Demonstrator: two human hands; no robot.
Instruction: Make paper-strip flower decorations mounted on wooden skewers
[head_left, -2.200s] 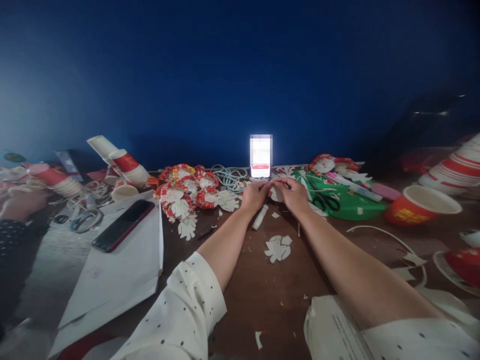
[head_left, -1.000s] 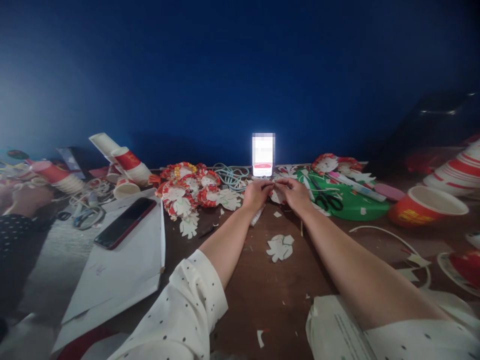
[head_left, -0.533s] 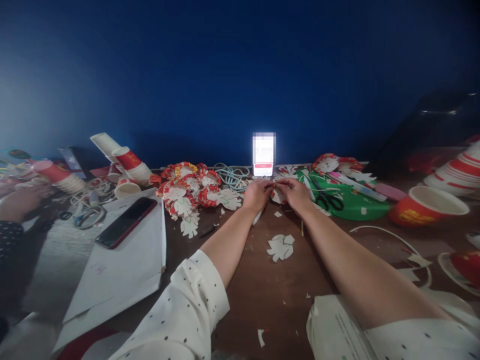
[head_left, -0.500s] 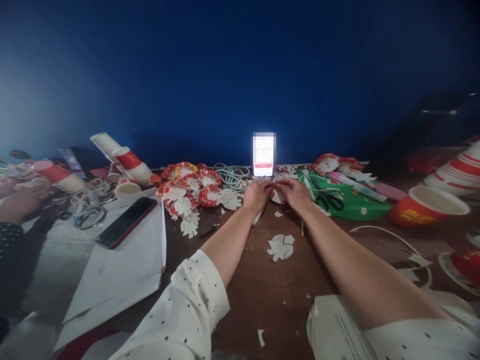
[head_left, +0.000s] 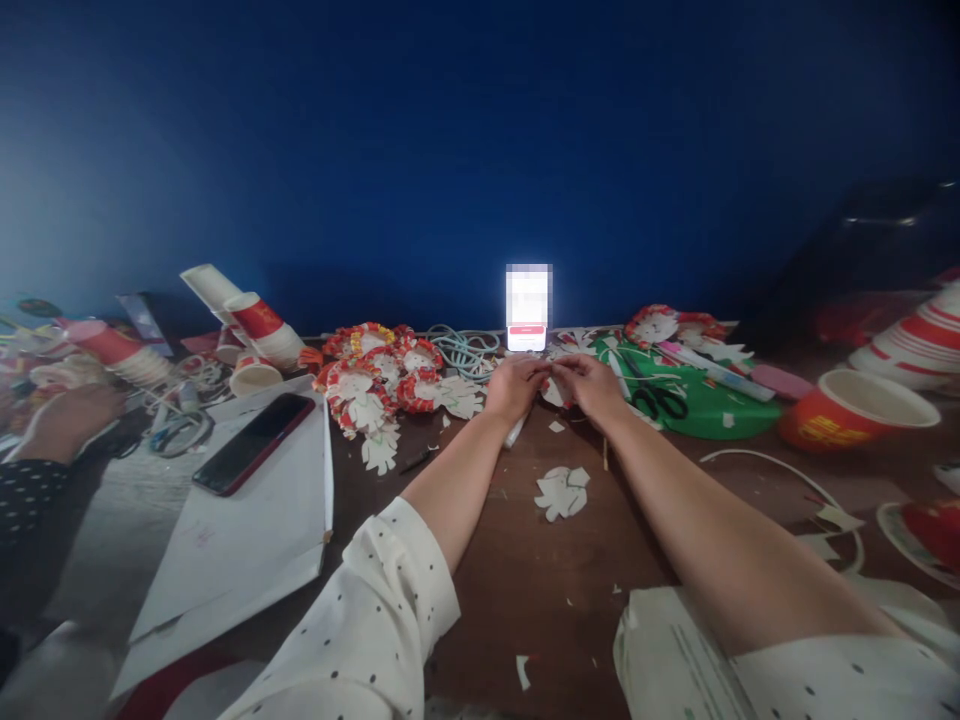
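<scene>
My left hand (head_left: 514,388) and my right hand (head_left: 591,388) meet over the far part of the table, fingertips pinched close together. Whatever lies between the fingers is too small and too covered to make out. A red-and-white paper piece (head_left: 553,394) shows just below the fingertips; whether it is held or lies behind them I cannot tell. Under my left palm the end of a white stick-like thing (head_left: 514,434) sticks out. Nearer to me, white paper cut-outs shaped like a fish or leaf (head_left: 561,493) lie flat on the brown table (head_left: 517,580).
A lit phone (head_left: 527,338) stands against the blue wall. Red-and-white paper crafts (head_left: 367,375) pile up at left, beside a dark phone (head_left: 253,443) on white board. Black scissors (head_left: 660,403) lie on a green sheet (head_left: 720,420), near a red paper cup (head_left: 855,410). Another person's hand (head_left: 79,420) is far left.
My two hands stay pinched together in nearly the same place. At far left, the other person's hand has moved slightly to the right.
</scene>
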